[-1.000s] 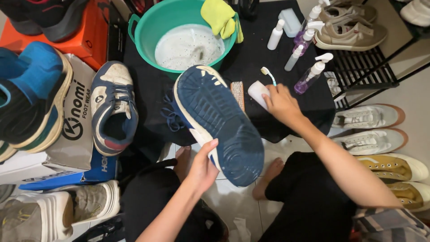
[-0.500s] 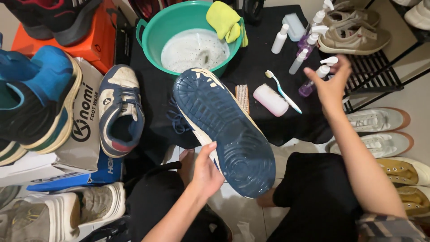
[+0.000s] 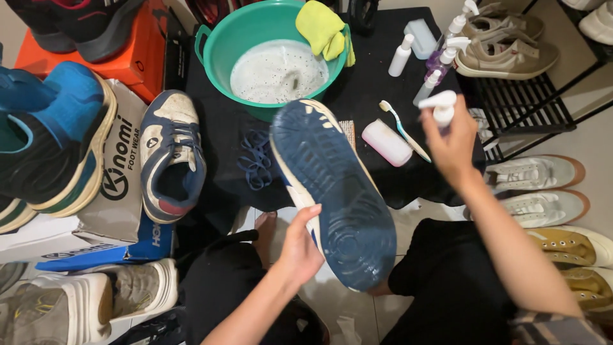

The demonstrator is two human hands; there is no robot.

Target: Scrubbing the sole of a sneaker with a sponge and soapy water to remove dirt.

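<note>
My left hand (image 3: 302, 246) grips a sneaker (image 3: 335, 191) by its edge, dark blue sole turned up toward me, above my lap. My right hand (image 3: 450, 145) is closed around a spray bottle with a white pump head (image 3: 439, 105), lifted off the black table and held to the right of the sneaker. A white brush block (image 3: 386, 142), a toothbrush (image 3: 397, 126) and a small wooden brush (image 3: 348, 131) lie on the table between the sneaker and the bottle. The matching blue and white sneaker (image 3: 171, 156) rests on the left.
A green basin (image 3: 217, 45) of foamy water with a yellow cloth (image 3: 322, 29) on its rim stands at the back. More bottles (image 3: 434, 61) cluster back right. Shoes and shoe boxes (image 3: 124, 166) crowd the left; several sneakers (image 3: 536, 172) line the floor right, by a black rack (image 3: 530, 105).
My right hand left the white brush block, reached to the bottles and now holds a spray bottle lifted up. The sneaker in my left hand shifted slightly right.
</note>
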